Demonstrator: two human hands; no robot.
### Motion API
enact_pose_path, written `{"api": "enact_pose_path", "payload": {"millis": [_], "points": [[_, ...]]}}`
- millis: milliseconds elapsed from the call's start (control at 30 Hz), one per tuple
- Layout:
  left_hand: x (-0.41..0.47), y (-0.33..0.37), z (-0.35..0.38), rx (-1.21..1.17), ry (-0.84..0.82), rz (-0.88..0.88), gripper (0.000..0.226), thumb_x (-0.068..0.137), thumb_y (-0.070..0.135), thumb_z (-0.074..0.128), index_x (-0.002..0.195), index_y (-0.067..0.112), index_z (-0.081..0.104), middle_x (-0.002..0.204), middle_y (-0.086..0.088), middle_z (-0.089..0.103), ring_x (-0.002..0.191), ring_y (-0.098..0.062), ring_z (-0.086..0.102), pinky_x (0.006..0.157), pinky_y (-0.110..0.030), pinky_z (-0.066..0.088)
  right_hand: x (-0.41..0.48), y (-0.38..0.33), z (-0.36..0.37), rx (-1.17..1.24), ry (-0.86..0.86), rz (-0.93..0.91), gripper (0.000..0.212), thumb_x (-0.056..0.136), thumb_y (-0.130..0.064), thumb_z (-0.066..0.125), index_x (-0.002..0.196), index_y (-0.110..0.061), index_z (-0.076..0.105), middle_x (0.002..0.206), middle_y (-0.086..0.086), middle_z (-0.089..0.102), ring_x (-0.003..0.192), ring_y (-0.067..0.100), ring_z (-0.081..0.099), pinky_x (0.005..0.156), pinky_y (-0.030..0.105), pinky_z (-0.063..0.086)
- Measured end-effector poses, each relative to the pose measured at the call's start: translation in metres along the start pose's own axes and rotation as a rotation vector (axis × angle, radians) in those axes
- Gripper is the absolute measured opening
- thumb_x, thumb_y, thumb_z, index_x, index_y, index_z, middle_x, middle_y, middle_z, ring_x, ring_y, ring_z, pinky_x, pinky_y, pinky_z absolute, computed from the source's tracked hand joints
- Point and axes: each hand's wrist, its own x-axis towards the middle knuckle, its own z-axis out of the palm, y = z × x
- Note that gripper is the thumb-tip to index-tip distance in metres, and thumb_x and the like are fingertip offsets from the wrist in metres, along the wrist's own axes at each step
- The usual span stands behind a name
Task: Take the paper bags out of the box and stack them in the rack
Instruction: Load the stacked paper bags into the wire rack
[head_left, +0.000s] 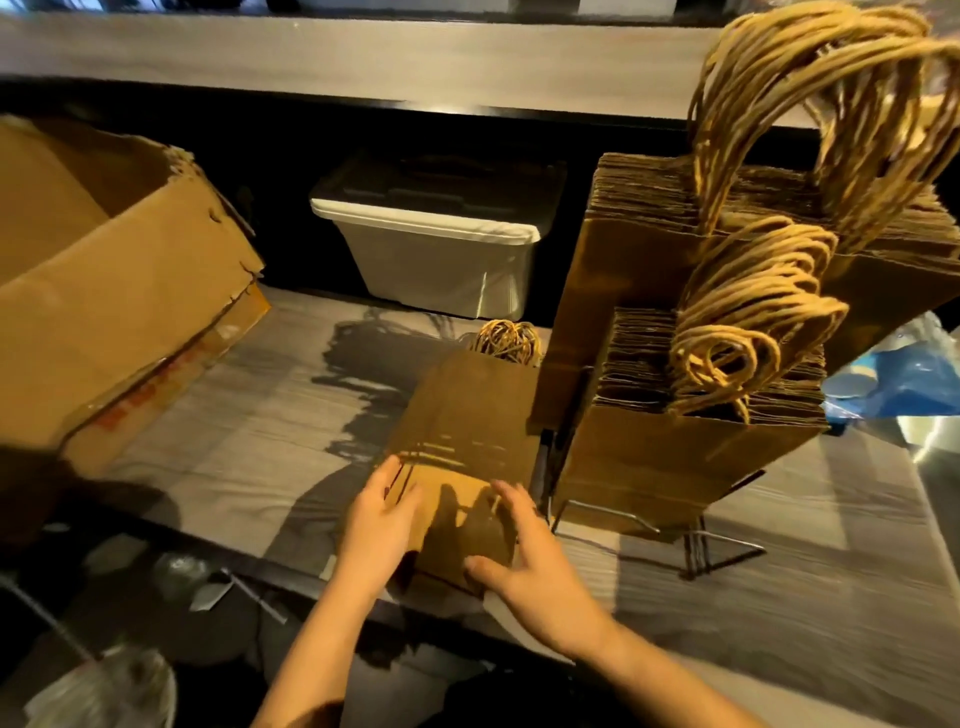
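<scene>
- A flat bundle of paper bags (470, 426) lies on the counter (249, 441), just left of the wire rack (698, 543), its twisted handles (508, 338) pointing away from the person.
- The left hand (382, 514) rests against the bundle's left edge, its grip loose and fingers nearly straight.
- The right hand (524, 566) lies spread over the near right corner, its grip wide and thumb at the near edge.
- The rack already holds upright bags (670, 457) in two packed rows, the taller row behind.
- The cardboard box (104, 291) sits tilted at the far left, well apart.
- A white lidded bin (441, 249) stands behind the bundle, and blue plastic (906, 384) lies beyond the rack.
</scene>
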Motion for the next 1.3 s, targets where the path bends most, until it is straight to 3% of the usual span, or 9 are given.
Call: {"api": "enact_pose_path", "payload": {"millis": [100, 167, 433, 633, 833, 933, 1067, 1200, 1300], "points": [[-0.001, -0.003, -0.002, 0.051, -0.009, 0.013, 0.050, 0.096, 0.016, 0.050, 0.144, 0.016, 0.036, 0.147, -0.001, 0.041, 0.134, -0.017, 0.037, 0.105, -0.028, 0.030, 0.002, 0.005, 0.001, 0.163, -0.009, 0.104, 0.092, 0.083, -0.015, 0.070, 0.149, -0.024, 0.006, 0.151, -0.001, 0.028, 0.141, 0.017, 0.025, 0.118, 0.037, 0.021], [-0.001, -0.005, 0.000, 0.087, -0.026, 0.018, 0.049, 0.097, 0.017, 0.049, 0.144, 0.017, 0.035, 0.147, 0.000, 0.040, 0.135, -0.016, 0.036, 0.105, -0.028, 0.029, 0.002, 0.005, 0.000, 0.353, -0.041, 0.170, 0.090, 0.085, -0.008, 0.067, 0.145, -0.030, 0.004, 0.135, -0.008, 0.046, 0.123, 0.009, 0.047, 0.104, 0.023, 0.039], [0.004, -0.009, 0.003, 0.297, -0.003, -0.029, 0.051, 0.096, 0.029, 0.048, 0.145, 0.023, 0.034, 0.145, -0.007, 0.040, 0.132, -0.026, 0.038, 0.107, -0.039, 0.032, 0.006, 0.011, 0.002, 0.721, -0.027, 0.250, 0.044, 0.088, 0.007, 0.054, 0.101, -0.034, 0.042, 0.102, -0.009, 0.063, 0.093, 0.002, 0.061, 0.069, 0.013, 0.050], [0.011, -0.017, -0.008, 0.256, 0.046, -0.084, 0.052, 0.093, 0.033, 0.052, 0.142, 0.024, 0.038, 0.145, -0.008, 0.041, 0.133, -0.027, 0.037, 0.109, -0.047, 0.032, -0.002, 0.003, 0.003, 0.586, -0.079, 0.174, 0.067, 0.091, 0.000, 0.054, 0.142, -0.028, 0.020, 0.115, -0.022, 0.047, 0.098, -0.011, 0.048, 0.076, 0.005, 0.044], [0.003, -0.010, -0.007, 0.147, 0.236, -0.051, 0.041, 0.093, 0.029, 0.054, 0.133, 0.018, 0.048, 0.131, -0.010, 0.047, 0.121, -0.027, 0.045, 0.103, -0.043, 0.038, -0.010, -0.011, 0.008, 0.472, -0.059, -0.015, 0.068, 0.091, 0.001, 0.054, 0.137, -0.038, 0.022, 0.130, -0.028, 0.040, 0.121, -0.013, 0.040, 0.105, 0.012, 0.033], [-0.006, -0.002, -0.002, 0.007, 0.207, -0.044, 0.041, 0.096, 0.034, 0.050, 0.133, 0.016, 0.048, 0.126, -0.003, 0.050, 0.113, -0.019, 0.047, 0.093, -0.031, 0.038, -0.012, -0.020, 0.007, 0.511, 0.009, -0.074, 0.063, 0.092, 0.007, 0.049, 0.134, -0.036, 0.034, 0.135, -0.018, 0.050, 0.126, 0.000, 0.047, 0.105, 0.026, 0.042], [-0.013, 0.005, 0.000, -0.366, 0.144, -0.110, 0.037, 0.097, 0.038, 0.046, 0.129, 0.020, 0.048, 0.129, -0.002, 0.055, 0.117, -0.020, 0.052, 0.102, -0.037, 0.040, -0.016, -0.034, -0.006, 0.431, 0.068, -0.149, 0.058, 0.091, 0.011, 0.046, 0.113, -0.042, 0.053, 0.113, -0.030, 0.063, 0.115, -0.007, 0.054, 0.097, 0.018, 0.046], [-0.030, 0.032, -0.004, -0.809, 0.145, -0.041, 0.029, 0.099, 0.029, 0.043, 0.126, 0.019, 0.051, 0.122, -0.003, 0.060, 0.105, -0.014, 0.059, 0.077, -0.031, 0.047, -0.024, -0.035, -0.020, 0.292, 0.169, -0.259, 0.049, 0.091, 0.007, 0.050, 0.111, -0.036, 0.060, 0.108, -0.025, 0.066, 0.108, -0.004, 0.058, 0.092, 0.018, 0.048], [-0.044, 0.053, -0.007, -0.987, 0.140, 0.089, 0.038, 0.099, 0.020, 0.040, 0.137, 0.019, 0.043, 0.133, -0.002, 0.054, 0.114, -0.015, 0.055, 0.090, -0.035, 0.045, -0.032, -0.031, -0.031, 0.146, 0.336, -0.396, 0.047, 0.088, 0.005, 0.058, 0.109, -0.038, 0.062, 0.107, -0.022, 0.067, 0.105, -0.002, 0.060, 0.088, 0.016, 0.048]]}}
